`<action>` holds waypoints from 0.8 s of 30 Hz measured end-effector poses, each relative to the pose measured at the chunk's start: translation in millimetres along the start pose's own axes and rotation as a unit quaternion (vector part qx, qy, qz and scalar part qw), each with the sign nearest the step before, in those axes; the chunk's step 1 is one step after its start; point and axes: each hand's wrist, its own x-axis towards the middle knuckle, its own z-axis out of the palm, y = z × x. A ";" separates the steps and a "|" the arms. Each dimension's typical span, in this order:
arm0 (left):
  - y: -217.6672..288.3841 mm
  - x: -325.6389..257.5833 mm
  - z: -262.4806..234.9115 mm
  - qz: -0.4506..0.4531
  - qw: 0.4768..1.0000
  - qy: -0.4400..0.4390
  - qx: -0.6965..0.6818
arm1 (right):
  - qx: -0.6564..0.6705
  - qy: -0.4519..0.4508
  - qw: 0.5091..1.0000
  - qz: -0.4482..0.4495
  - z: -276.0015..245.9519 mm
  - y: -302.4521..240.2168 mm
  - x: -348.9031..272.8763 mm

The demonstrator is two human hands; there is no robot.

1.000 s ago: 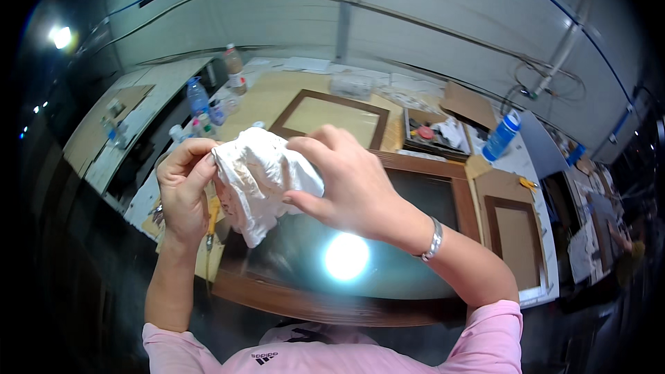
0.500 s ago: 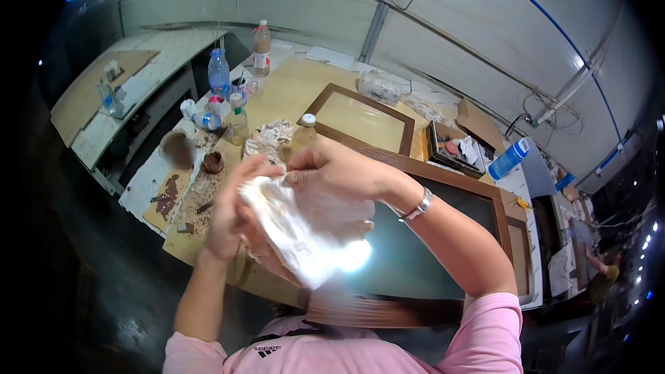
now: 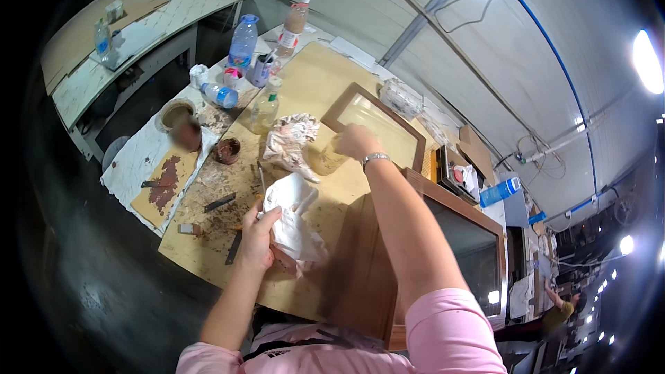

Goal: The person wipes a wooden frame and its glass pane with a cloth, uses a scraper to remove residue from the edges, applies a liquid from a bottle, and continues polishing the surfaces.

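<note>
Since 0.5 s ago the hands split: right hand (image 3: 352, 143) reached out, gripping a small jar (image 3: 328, 159) on the surface (image 3: 315, 76); left hand (image 3: 260, 235) closed on white crumpled cloth (image 3: 294, 225) near the body. Stained rag (image 3: 291, 142) beside jar. Blue-tinted water bottle (image 3: 242, 40), brown-filled bottle (image 3: 294, 21), small bowl of brown paste (image 3: 227, 150). Wooden frame (image 3: 377, 125) behind; workshop, grey wall.

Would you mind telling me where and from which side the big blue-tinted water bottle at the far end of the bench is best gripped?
Grip the blue-tinted water bottle around its mid-body, coming from the side. It stands upright, its round wall narrow enough for one hand. A cup and small containers crowd its near side, so a slightly higher grip looks safer.
</note>
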 end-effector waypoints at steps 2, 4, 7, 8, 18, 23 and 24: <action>0.1 4.5 -18.8 -0.004 0.999 0.025 -0.024 | 0.009 0.065 0.996 0.060 19.6 -4.7 7.8; 1.2 11.1 -36.7 -0.013 0.999 0.031 -0.032 | 0.056 0.056 0.991 0.107 30.3 -12.8 10.8; -5.6 17.0 -55.4 -0.037 0.997 0.053 -0.030 | 0.230 0.073 0.949 0.205 48.8 -30.8 18.2; -15.7 21.2 -61.6 -0.047 0.997 0.057 -0.031 | 0.329 0.118 0.917 0.193 66.0 -25.3 28.9; -34.6 58.9 -53.8 -0.032 0.996 0.076 0.037 | 0.286 0.196 0.933 -0.098 81.5 -34.2 53.1; -37.9 85.7 -37.3 -0.005 0.994 0.061 0.087 | -0.139 0.110 0.942 -0.284 53.0 -66.4 4.4; -39.1 88.6 -31.6 0.002 0.994 0.056 0.093 | -0.177 0.137 0.928 -0.297 59.1 -64.6 1.5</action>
